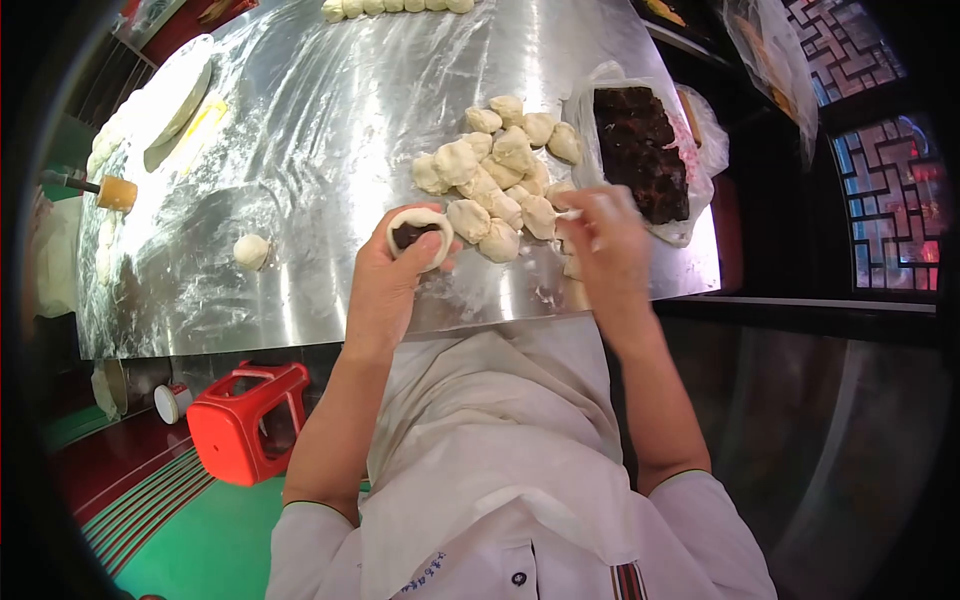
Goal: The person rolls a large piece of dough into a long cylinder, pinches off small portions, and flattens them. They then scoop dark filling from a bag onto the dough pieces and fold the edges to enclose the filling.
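Note:
My left hand [382, 280] is wrapped round a dough wrapper [443, 238] shaped like a cup, with dark filling [408, 234] inside it and my thumb over its rim. To the right, my right hand [612, 245] is smeared by motion above the edge of a heap of dough pieces [483, 190]. Its fingers are drawn together, and a small pale bit shows at the fingertips, too blurred to name. Past that hand, a slab of dark filling [640, 150] lies in a clear plastic bag [672, 236].
A single dough ball [251, 252] sits on the floured metal table [300, 180] at the left. Farther left are a round board [178, 95] and a wooden-looking handle [117, 193]. Dough pieces [398, 5] line the far edge. A red stool [226, 440] stands below the table.

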`<state>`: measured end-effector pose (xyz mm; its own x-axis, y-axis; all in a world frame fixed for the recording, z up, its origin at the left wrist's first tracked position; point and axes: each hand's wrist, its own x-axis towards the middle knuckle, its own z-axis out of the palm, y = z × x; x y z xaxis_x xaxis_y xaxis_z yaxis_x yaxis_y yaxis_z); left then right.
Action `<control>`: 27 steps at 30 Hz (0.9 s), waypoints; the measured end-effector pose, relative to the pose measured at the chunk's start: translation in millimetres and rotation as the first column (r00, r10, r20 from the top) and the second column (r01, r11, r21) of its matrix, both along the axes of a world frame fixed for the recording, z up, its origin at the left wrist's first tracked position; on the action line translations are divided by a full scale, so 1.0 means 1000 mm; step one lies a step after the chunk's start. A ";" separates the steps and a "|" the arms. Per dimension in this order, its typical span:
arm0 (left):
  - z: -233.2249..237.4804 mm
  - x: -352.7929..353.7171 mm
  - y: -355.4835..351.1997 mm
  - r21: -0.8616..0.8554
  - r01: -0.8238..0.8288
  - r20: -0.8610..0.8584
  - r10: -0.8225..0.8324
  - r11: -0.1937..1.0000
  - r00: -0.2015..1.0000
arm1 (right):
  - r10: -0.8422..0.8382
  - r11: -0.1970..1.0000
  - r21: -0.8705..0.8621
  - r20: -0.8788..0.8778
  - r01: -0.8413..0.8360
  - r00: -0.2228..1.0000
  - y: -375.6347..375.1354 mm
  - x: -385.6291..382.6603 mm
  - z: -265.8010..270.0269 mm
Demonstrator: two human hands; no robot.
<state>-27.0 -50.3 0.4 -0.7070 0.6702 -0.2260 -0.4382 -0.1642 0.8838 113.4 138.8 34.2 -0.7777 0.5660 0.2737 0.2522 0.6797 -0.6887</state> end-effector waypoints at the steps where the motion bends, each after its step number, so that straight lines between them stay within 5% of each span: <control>1: 0.000 -0.001 -0.003 -0.018 0.004 0.037 -0.003 1.000 0.999 | -0.054 0.982 0.178 -0.019 0.056 0.998 0.026 0.009 -0.013; 4: 0.000 -0.004 -0.008 -0.012 0.032 0.085 -0.031 0.999 0.996 | -0.154 0.952 0.281 0.095 0.122 0.984 0.074 0.037 -0.017; 7: 0.000 -0.003 -0.004 0.029 0.061 0.153 -0.064 0.998 0.986 | -0.100 0.835 0.546 0.260 -0.061 0.960 0.098 0.046 -0.019; 10: -0.001 0.004 0.005 0.112 0.091 0.199 -0.112 0.989 0.974 | 0.045 0.753 0.618 0.294 -0.226 0.955 0.119 0.044 -0.033; 14: 0.006 0.010 0.014 0.291 0.095 0.327 -0.192 0.952 0.925 | 0.140 0.806 0.546 0.199 -0.229 0.970 0.143 0.042 -0.053; 16: 0.000 0.010 0.013 0.254 0.136 0.285 -0.208 0.958 0.936 | 0.026 0.971 0.240 -0.022 -0.020 0.999 0.128 0.031 -0.041; 18: -0.004 0.010 0.012 0.194 0.127 0.238 -0.173 0.973 0.956 | -0.058 0.990 0.121 -0.071 0.066 0.996 0.095 0.021 -0.022; 20: -0.006 0.010 0.012 0.104 0.131 0.188 -0.149 0.986 0.971 | -0.116 0.918 -0.396 -0.220 0.020 0.968 0.053 0.006 -0.011; 22: -0.004 0.015 0.016 0.123 0.119 0.215 -0.144 0.985 0.966 | 0.100 0.970 -0.211 -0.106 -0.121 0.989 0.010 -0.003 0.009; 25: 0.003 0.023 0.020 0.212 0.042 0.314 -0.109 0.976 0.943 | 0.217 0.956 -0.147 -0.232 -0.255 0.948 -0.028 -0.026 -0.010; 27: 0.004 0.021 0.015 0.269 -0.027 0.381 -0.081 0.963 0.921 | 0.303 0.935 0.245 -0.169 -0.258 0.938 -0.046 -0.037 -0.020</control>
<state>-5.6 -35.2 4.0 -0.5810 0.7609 -0.2888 -0.7427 -0.3506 0.5705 76.7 93.0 13.9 -0.8118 0.2421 0.5314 -0.0990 0.8398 -0.5338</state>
